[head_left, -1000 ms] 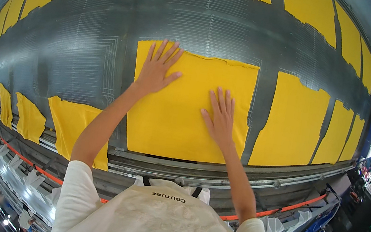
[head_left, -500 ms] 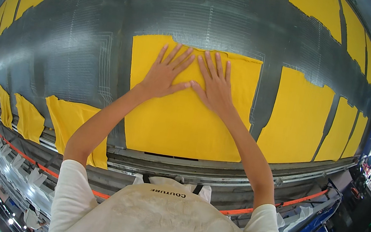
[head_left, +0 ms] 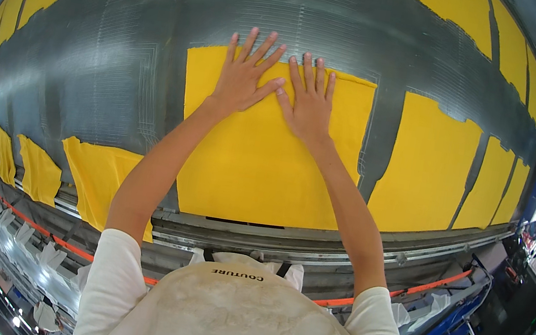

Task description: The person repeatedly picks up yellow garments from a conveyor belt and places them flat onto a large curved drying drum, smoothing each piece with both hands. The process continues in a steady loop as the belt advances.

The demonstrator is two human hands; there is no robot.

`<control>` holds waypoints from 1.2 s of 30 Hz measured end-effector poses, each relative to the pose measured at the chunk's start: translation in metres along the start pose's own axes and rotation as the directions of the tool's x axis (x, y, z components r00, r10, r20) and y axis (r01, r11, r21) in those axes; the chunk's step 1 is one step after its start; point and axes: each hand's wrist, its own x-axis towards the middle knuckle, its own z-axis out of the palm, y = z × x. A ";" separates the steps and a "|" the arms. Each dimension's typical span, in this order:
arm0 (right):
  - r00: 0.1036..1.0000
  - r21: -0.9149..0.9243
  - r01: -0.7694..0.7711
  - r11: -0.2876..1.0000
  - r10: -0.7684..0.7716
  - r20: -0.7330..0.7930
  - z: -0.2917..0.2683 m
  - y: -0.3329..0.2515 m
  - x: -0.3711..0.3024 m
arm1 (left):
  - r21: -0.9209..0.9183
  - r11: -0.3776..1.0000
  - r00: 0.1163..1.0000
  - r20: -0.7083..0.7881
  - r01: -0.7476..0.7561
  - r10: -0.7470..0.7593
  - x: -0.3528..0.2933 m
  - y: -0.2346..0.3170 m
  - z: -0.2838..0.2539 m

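From the head camera, we see our left hand [head_left: 240,84] and right hand [head_left: 308,110] farther forward than half a second ago, their fingertips now past the far edge of the yellow cloth [head_left: 259,177]. Both are open and palm-down on it, gripping nothing; the left fingers spread wide, the right slightly less, thumb tips close together. The cloth lies flat on the grey table [head_left: 132,29] before us, left of another flat yellow piece [head_left: 423,170].
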 end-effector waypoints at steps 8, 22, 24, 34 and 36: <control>0.999 -0.017 -0.030 0.999 0.030 0.015 -0.022 0.030 -0.018 | -0.104 0.994 0.999 0.042 0.035 -0.031 -0.035 0.051 0.006; 0.989 0.000 0.147 0.989 -0.147 0.010 -0.034 0.097 0.025 | -0.376 0.888 0.897 0.242 -0.265 0.370 -0.128 0.169 0.027; 0.995 0.068 0.073 0.995 -0.068 -0.077 -0.038 0.095 0.024 | -0.417 0.853 0.862 0.251 -0.314 0.440 -0.145 0.190 0.032; 0.772 0.346 -0.444 0.827 0.549 -0.322 -0.078 0.077 -0.130 | -0.270 0.935 0.966 0.056 -0.231 0.254 0.021 0.148 0.053; 0.766 0.259 -0.520 0.814 0.579 -0.280 -0.083 0.077 -0.188 | -0.159 0.977 0.988 0.040 -0.140 0.148 0.058 0.130 0.057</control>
